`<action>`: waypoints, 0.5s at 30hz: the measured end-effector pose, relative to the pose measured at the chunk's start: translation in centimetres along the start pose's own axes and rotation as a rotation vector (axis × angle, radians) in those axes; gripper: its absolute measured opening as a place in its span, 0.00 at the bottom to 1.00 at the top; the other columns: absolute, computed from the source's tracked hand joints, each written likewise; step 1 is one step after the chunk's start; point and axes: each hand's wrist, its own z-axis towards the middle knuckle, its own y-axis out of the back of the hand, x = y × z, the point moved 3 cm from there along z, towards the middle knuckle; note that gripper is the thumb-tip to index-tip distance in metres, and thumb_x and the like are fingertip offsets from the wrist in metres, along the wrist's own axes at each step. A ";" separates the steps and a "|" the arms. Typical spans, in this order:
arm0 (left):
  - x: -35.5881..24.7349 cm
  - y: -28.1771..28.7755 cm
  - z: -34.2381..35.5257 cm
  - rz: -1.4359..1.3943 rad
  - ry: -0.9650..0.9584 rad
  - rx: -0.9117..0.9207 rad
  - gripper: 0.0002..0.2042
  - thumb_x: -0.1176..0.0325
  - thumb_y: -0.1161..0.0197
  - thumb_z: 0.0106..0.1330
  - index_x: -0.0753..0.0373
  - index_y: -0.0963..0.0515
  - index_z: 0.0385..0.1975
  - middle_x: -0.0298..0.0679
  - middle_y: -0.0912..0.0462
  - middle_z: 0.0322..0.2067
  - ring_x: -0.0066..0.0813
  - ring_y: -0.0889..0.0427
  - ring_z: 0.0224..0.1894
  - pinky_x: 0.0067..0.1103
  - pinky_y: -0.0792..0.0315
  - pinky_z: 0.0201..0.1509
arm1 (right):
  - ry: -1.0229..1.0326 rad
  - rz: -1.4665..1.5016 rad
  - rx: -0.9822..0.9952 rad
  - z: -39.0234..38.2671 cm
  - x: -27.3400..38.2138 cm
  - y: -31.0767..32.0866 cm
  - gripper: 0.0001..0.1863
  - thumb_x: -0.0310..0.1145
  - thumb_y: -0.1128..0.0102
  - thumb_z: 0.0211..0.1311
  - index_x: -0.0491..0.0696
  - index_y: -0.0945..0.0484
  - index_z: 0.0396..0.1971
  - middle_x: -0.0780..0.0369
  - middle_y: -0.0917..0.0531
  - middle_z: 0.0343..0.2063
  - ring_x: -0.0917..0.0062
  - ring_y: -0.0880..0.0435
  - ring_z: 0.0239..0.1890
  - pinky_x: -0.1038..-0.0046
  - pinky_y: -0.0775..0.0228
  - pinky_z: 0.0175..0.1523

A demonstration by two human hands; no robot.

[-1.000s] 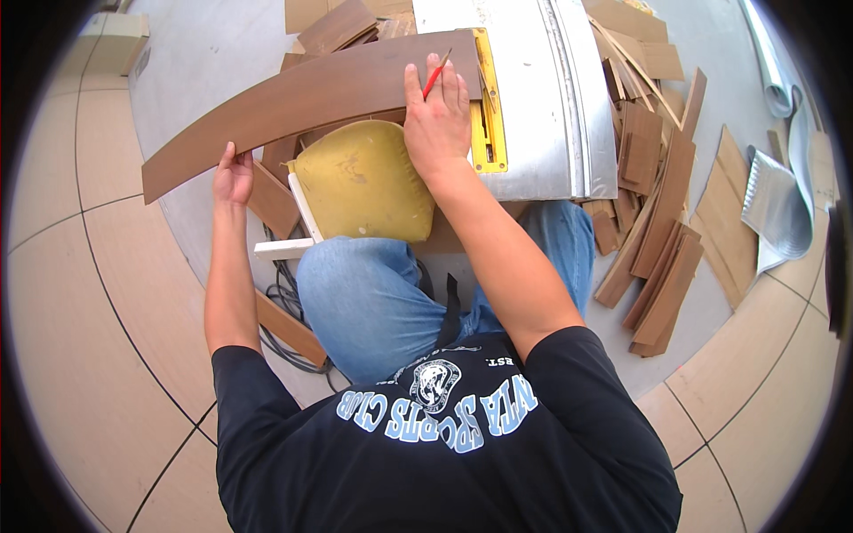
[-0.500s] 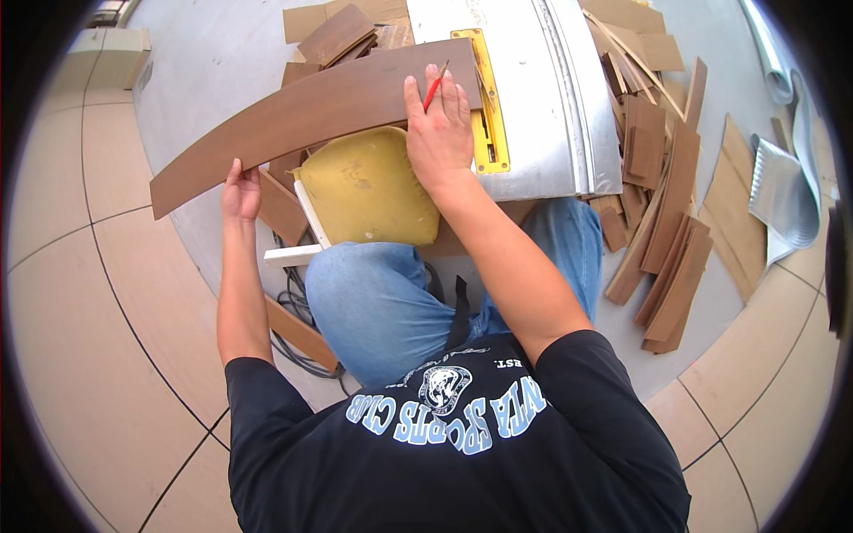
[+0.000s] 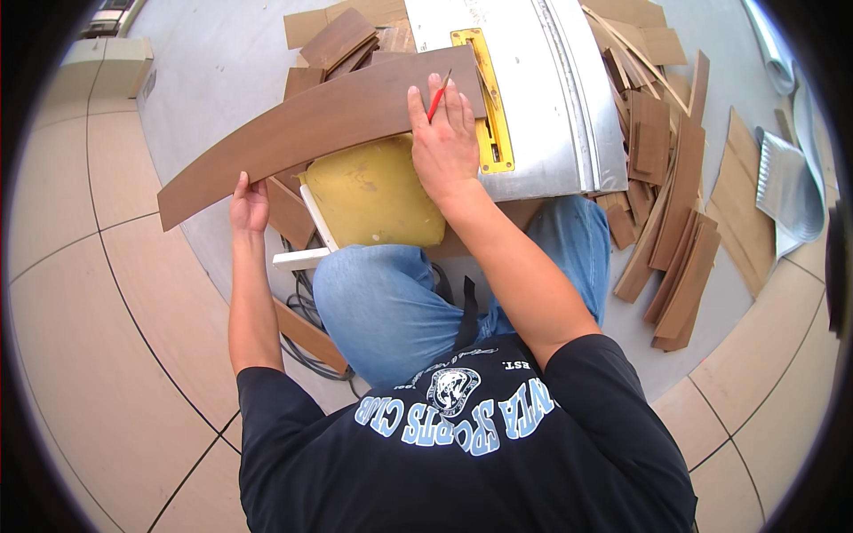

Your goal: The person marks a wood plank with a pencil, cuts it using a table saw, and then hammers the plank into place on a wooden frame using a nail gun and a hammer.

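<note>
A long brown wooden plank (image 3: pixel 311 120) stretches from the far left onto a silver metal work table (image 3: pixel 542 133). Its right end lies beside a slotted yellow plate (image 3: pixel 503 147) set in that table. My left hand (image 3: pixel 250 206) grips the plank's near edge toward its left end, thumb on top and fingers underneath, hidden by the wood. My right hand (image 3: pixel 446 160) lies on the plank's right end with its fingers stretched forward, a red pencil (image 3: pixel 437 103) held between them, tip pointing away.
A yellow machine part (image 3: pixel 373 191) and a white bar (image 3: pixel 302 258) sit between the plank and my knees. Cut brown boards (image 3: pixel 680 191) are heaped right of the table, more boards (image 3: pixel 342 40) behind the plank. Black cable (image 3: pixel 306 333) coils by my left leg. Silver foil sheet (image 3: pixel 791 191) lies far right.
The whole view has shifted slightly. The plank and both hands keep about the same places against the table, and the pencil stays between my right fingers.
</note>
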 end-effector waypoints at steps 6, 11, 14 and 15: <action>0.1 0.1 -0.4 0.006 0.011 0.022 0.13 0.74 0.43 0.78 0.69 0.25 0.58 0.46 0.19 0.57 0.38 0.20 0.62 0.33 0.26 0.74 | -0.005 0.015 -0.001 -0.5 0.0 0.1 0.24 0.31 0.50 0.71 0.47 0.25 0.66 0.49 0.30 0.71 0.56 0.34 0.74 0.58 0.48 0.79; 0.1 0.6 -0.7 0.001 0.021 0.019 0.13 0.75 0.43 0.78 0.69 0.25 0.58 0.46 0.18 0.57 0.38 0.20 0.62 0.32 0.26 0.73 | -0.004 0.028 -0.011 -0.7 0.1 0.4 0.25 0.29 0.49 0.69 0.47 0.26 0.66 0.49 0.29 0.71 0.55 0.33 0.73 0.57 0.47 0.79; 0.0 0.8 -0.8 0.001 0.018 0.012 0.13 0.75 0.43 0.78 0.68 0.25 0.58 0.45 0.18 0.57 0.38 0.20 0.62 0.32 0.25 0.73 | -0.007 0.052 -0.018 -0.8 0.2 0.8 0.27 0.27 0.47 0.67 0.48 0.26 0.66 0.50 0.29 0.70 0.53 0.31 0.72 0.56 0.45 0.78; 0.0 0.9 -0.9 -0.005 0.015 0.005 0.13 0.75 0.43 0.78 0.68 0.25 0.58 0.45 0.19 0.57 0.38 0.20 0.62 0.33 0.25 0.73 | -0.008 0.056 -0.010 -0.9 0.2 0.9 0.27 0.27 0.48 0.67 0.48 0.26 0.66 0.50 0.29 0.70 0.53 0.31 0.72 0.56 0.45 0.78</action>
